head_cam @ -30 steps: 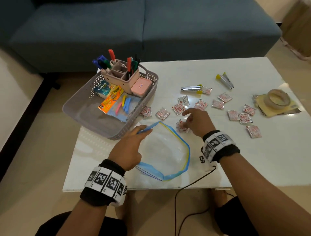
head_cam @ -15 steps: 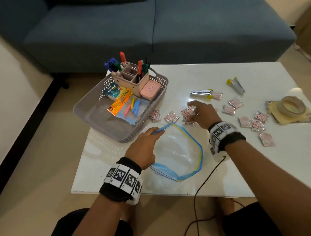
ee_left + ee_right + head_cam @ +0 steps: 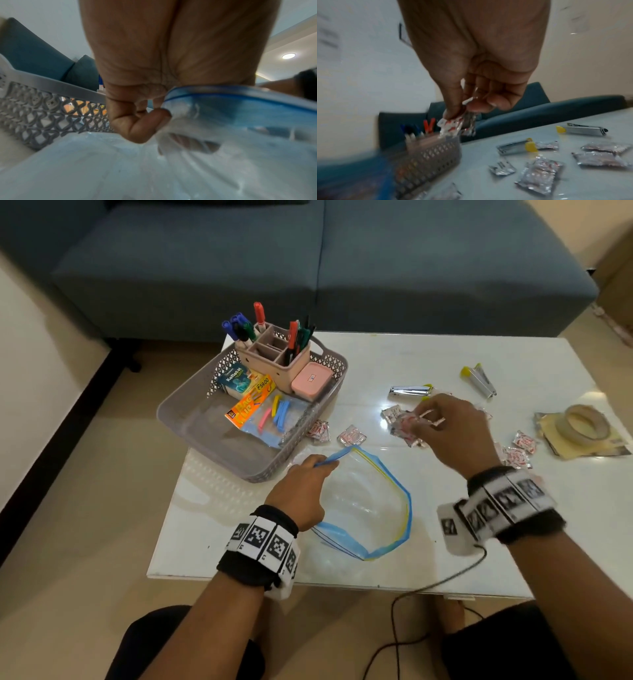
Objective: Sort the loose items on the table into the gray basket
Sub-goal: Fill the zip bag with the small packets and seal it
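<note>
Head view: right hand (image 3: pixel 455 429) pinching several foil packets (image 3: pixel 406 424) above table (image 3: pixel 479 542), gray basket (image 3: pixel 191 419) at ten o'clock. Left wrist view: left hand (image 3: pixel 142 121) pinching zip bag (image 3: pixel 240 108) rim (thumb hidden).

White table (image 3: pixel 411 361) — gray basket (image 3: pixel 191 433), zip bag (image 3: pixel 363 501), foil sachets (image 3: pixel 351 435), seemingly nail clippers (image 3: pixel 409 392), tape roll (image 3: pixel 582 424).

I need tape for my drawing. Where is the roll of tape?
In the head view the roll of tape lies at the table's far right edge, on some yellowish sheets, right of the scattered foil packets.
</note>
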`<state>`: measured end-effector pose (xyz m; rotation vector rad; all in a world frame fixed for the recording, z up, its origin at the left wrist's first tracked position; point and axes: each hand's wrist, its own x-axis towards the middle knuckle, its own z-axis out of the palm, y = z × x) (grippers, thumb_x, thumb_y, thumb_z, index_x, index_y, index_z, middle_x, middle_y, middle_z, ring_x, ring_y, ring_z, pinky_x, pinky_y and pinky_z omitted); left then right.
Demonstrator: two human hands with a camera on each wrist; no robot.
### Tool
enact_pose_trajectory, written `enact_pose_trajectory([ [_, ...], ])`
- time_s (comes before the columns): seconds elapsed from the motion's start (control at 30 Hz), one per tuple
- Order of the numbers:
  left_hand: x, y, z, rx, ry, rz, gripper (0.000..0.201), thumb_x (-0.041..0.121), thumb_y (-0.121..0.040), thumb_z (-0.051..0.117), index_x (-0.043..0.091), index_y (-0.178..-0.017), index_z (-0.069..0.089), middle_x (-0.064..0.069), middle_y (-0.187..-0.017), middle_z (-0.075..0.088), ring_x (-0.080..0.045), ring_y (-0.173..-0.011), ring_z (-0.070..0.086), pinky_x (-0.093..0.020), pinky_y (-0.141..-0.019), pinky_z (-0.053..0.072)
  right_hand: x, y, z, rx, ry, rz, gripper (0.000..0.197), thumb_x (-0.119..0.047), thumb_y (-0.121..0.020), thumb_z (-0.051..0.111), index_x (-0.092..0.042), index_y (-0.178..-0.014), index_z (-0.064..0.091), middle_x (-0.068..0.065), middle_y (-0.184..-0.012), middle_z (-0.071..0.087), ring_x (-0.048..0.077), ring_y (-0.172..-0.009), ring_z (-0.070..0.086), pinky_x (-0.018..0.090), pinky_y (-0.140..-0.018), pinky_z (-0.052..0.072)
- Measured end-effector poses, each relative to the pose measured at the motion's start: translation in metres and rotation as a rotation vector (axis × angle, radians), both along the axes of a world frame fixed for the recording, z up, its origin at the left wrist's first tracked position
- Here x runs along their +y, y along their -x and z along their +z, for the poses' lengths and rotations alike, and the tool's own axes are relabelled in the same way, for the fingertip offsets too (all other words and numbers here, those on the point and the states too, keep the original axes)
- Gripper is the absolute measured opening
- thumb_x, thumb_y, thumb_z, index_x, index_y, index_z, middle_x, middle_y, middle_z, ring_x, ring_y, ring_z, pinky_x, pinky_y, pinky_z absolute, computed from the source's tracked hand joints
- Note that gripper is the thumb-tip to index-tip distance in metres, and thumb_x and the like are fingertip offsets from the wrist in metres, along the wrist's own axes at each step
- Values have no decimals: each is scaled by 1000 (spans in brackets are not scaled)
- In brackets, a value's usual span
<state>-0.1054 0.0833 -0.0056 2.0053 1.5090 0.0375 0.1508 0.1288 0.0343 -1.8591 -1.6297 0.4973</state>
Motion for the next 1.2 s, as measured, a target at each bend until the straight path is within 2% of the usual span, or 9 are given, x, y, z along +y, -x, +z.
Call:
enact_pose_trajectory([
  [0.1,-3,-4,3,14,6,19,89,-4,-73,61,26,-152,31,4,-154,29,-25,-128,46,-38,-101,48,-59,26,11,135,-37,8,13,-31,-77,78,-27,-86,69,-11,-70,66,4,-57,57,19,-62,43],
  [0.23,-6,-6,7,43,-35,25,94,3,-71,67,24,-154,26,3,-153,28,-26,-129,44,-40,-98,50,-79,52,-2,1,4,53,28,-53,-83,69,-34,-103,67,-15,-78,72,9,-64,62,30,-67,49],
  [0.37,-11,-1,7,65,-46,12,96,8,-72,70,25,-154,24,4,-153,26,-25,-132,40,-39,-99,50,-30,16,-1,-7,-131,-76,19,-41,-91,63,-23,-93,69,-3,-84,73,24,-78,67,32,-76,47],
  [0.53,-12,8,7,11,-10,1,94,10,-72,71,29,-153,29,5,-154,28,-21,-135,40,-37,-104,46,63,2,-33,-290,312,-49,41,-43,-93,61,-5,-106,69,13,-111,69,33,-109,61,32,-84,45],
  [0.63,-10,17,10,-78,15,7,86,14,-71,72,37,-147,40,6,-153,32,-15,-133,42,-25,-105,40,93,9,-53,-389,451,3,42,-41,-93,63,0,-85,60,17,-101,67,31,-104,63,30,-72,40],
  [0.73,-8,25,18,-145,25,22,75,12,-74,71,43,-139,49,14,-143,35,-10,-122,47,-14,-90,35,111,7,-63,-424,498,29,35,-35,-91,66,-5,-76,56,14,-103,69,27,-89,62,29,-71,44],
  [0.9,-8,28,23,-192,12,57,72,10,-72,71,40,-136,54,16,-141,39,-11,-118,52,-12,-85,34,117,4,-57,-433,505,123,28,-31,-81,76,-9,-98,71,7,-100,70,26,-89,65,25,-67,49],
  [1.03,-10,26,19,-81,79,-25,76,12,-72,72,37,-140,50,6,-151,36,-13,-126,48,-14,-88,34,104,20,-43,-161,411,289,41,-27,-69,88,-20,-104,69,1,-93,70,16,-84,62,24,-66,42],
  [1.2,-14,18,15,10,132,-91,75,16,-73,74,35,-141,49,7,-151,36,-12,-122,49,-14,-88,37,91,61,-56,-422,469,509,54,-23,-72,85,-18,-120,61,7,-108,68,25,-103,60,32,-87,49],
])
